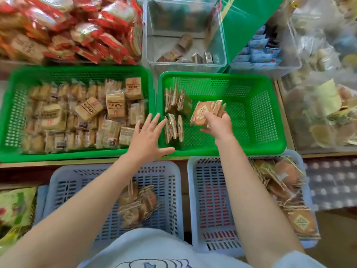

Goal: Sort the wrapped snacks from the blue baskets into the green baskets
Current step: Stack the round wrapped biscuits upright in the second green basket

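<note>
The person wears a pale blue short-sleeved shirt (pixel 154 248) with a blue-outlined print on its front; both forearms are bare.

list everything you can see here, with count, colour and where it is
green baskets: two, green, side by side on the counter
blue baskets: two, pale blue, in front, near the person
boxy snacks: many, tan, fill the left green basket
flat snacks: two short rows on edge, left side of the right green basket
round snacks: many, orange-brown, in both blue baskets
red packs: a heap, back left
clear bins: several, behind and right
left hand: open, at the basket rims
right hand: holds a stack of snacks
</note>
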`<state>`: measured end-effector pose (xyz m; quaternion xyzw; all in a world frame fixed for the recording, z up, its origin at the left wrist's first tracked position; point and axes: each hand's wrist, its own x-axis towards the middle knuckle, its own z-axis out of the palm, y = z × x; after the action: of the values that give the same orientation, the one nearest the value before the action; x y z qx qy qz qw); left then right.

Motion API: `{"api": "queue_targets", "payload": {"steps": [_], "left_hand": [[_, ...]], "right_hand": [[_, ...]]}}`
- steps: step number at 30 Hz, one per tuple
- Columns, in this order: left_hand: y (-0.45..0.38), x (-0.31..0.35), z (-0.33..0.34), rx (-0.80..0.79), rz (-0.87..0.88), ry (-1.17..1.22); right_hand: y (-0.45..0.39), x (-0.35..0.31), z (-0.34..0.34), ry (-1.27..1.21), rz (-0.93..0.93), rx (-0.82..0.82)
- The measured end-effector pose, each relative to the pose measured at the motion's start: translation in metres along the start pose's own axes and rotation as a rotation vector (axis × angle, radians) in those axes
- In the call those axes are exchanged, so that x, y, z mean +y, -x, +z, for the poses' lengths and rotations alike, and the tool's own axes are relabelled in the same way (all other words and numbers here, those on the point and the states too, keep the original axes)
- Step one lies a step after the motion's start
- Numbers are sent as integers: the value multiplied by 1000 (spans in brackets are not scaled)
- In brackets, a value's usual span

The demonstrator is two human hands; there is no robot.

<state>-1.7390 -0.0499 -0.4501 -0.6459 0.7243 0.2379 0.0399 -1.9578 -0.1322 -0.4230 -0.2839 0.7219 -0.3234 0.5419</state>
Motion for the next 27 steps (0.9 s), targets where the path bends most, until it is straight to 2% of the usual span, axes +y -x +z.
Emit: {"api": "queue_targets", "payload": {"steps": [5,7,9,14,20,27], "left_hand": [[-4,-9,12,34,30,-3],[-4,-11,14,52,28,23],[-5,-12,17,65,28,15],[-5,-14,23,99,39,16],[-5,-13,25,118,35,12],[-5,-11,20,99,30,47]], "right_hand": [[-58,-10,36,260,-75,80],[-66,-9,52,441,-89,10],[-71,-4,63,523,-57,-58],[-82,4,68,530,64,-55],[-92,-1,76,402,-45,-105],[-74,2,68,382,-177,-150]]}}
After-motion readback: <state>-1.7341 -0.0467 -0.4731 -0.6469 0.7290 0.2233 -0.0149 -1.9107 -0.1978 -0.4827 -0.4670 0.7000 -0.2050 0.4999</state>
